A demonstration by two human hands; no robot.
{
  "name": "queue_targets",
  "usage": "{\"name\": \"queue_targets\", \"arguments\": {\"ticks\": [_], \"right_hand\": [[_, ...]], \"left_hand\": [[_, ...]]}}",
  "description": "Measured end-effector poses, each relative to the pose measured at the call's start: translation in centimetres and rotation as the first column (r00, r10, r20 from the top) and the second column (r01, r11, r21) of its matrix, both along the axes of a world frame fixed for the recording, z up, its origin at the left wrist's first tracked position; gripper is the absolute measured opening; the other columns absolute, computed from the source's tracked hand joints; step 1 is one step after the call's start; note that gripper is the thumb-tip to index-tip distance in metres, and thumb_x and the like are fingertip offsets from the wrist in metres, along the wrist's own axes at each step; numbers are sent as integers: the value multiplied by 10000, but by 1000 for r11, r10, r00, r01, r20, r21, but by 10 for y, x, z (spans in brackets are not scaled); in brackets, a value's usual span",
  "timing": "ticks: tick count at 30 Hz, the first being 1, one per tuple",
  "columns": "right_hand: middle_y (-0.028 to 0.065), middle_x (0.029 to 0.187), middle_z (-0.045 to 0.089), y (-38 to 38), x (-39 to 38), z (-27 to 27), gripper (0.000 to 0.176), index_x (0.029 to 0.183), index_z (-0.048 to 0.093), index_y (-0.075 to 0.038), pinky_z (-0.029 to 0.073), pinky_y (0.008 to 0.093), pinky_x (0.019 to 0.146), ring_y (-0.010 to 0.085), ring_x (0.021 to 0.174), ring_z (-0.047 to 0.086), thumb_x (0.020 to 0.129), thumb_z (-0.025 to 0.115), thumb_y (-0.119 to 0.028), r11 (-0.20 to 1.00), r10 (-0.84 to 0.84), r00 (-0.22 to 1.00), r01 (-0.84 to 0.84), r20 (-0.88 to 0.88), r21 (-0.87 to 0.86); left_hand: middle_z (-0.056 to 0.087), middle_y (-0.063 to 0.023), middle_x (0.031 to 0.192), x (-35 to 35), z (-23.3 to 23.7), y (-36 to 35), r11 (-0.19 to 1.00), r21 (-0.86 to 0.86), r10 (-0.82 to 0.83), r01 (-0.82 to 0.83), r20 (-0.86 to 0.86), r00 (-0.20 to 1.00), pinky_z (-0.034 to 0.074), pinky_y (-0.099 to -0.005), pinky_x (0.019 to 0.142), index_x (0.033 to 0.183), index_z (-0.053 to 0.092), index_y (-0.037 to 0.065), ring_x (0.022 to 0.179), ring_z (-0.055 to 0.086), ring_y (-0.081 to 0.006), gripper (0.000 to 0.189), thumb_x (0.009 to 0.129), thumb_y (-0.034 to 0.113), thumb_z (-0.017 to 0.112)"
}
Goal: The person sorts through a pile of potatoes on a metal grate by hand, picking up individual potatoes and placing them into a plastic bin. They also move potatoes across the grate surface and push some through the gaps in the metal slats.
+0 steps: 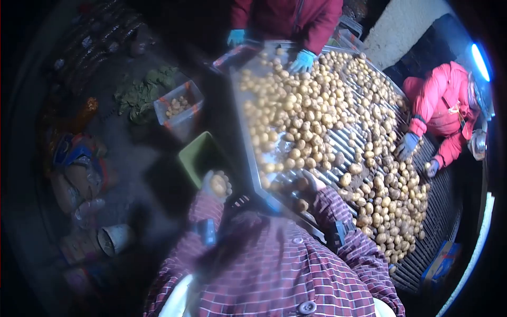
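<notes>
Held beside the green bin (203, 158), my left hand (221, 191) is closed around a potato (217, 185). My right hand (315, 183) is at the near edge of the sorting table (248, 134), its fingers curled around a dim brownish potato (302, 183); part of that grip lies in shadow. Just below it, another potato (301, 205) rests by the table's edge. A broad heap of potatoes (311, 105) covers much of the table, over slatted bars (343, 140).
Across the table a person in a dark red jacket (322, 24) has a gloved hand (302, 62) on the potatoes. On the right, a person in red (441, 98) also handles potatoes. A clear crate (179, 108) with potatoes, leafy greens (142, 95) and a tipped bucket (113, 239) are left.
</notes>
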State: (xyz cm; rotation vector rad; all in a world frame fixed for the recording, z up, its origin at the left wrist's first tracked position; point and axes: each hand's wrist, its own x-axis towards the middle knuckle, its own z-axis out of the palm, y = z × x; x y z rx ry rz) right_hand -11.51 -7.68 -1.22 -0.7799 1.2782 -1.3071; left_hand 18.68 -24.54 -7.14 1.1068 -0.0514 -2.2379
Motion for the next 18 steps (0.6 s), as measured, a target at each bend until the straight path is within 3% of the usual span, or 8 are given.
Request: {"name": "queue_targets", "arguments": {"ticks": [3,4,6,8,10,12,15,18], "right_hand": [[85,1076,633,-108,27,37,408,1271,537,-68,517,363,840,203,967,620,1004,475,-371,974,26,952,-93,305,208],[91,1105,624,-150,35,46,432,1314,513,-63,517,362,875,197,999,618,1015,456,-369,966,65,945,-140,321,218],[119,1080,651,-218,45,23,324,1198,592,-50,530,361,814,204,933,643,995,532,-295,968,218,934,-243,282,59],[130,1087,655,-267,54,-39,306,1167,621,-55,532,363,781,206,897,646,994,542,-295,950,301,790,-300,535,-91],[132,1135,640,-264,49,-44,335,1226,587,-66,536,363,806,206,949,639,981,555,-292,904,423,854,-422,301,-75],[132,1207,619,-198,42,-4,433,1332,517,-72,548,360,876,206,1072,632,947,603,-250,847,526,653,-462,-546,264],[122,1293,584,-117,43,-1,497,1371,502,-98,531,408,918,255,1141,599,975,539,-396,928,102,956,-191,274,319],[127,1302,545,-57,35,27,516,1364,497,-83,524,418,903,266,1147,570,958,565,-395,957,-127,907,7,401,289]], "left_hand": [[638,-71,823,3,-11,3,996,-45,-78,77,-24,997,516,-391,555,955,635,136,696,625,-266,347,921,472,554],[640,-73,874,6,-29,2,954,-271,-109,130,91,990,522,-380,619,971,633,136,760,624,-254,351,926,472,541],[645,-76,976,9,-89,-3,711,-640,-97,293,323,941,534,-360,747,1004,629,136,889,623,-231,361,937,472,516],[645,-82,1045,18,-147,-13,630,-713,-107,308,312,944,541,-356,836,1049,625,129,968,621,-221,377,944,469,503],[635,-87,1087,10,-105,-14,915,-385,-88,120,99,991,532,-367,881,1119,604,109,1008,610,-223,364,964,419,491],[624,-92,1129,-2,-54,-14,983,-169,-67,73,40,997,523,-379,927,1189,583,89,1047,600,-225,362,984,368,479],[589,-103,1205,-40,4,-8,861,-381,-322,336,103,941,514,-382,958,1286,521,53,1088,589,-232,351,1019,266,438],[528,-121,1292,-87,12,-10,693,-430,-673,578,-99,733,497,-401,979,1353,437,7,1161,540,-253,379,1017,180,466]]}}
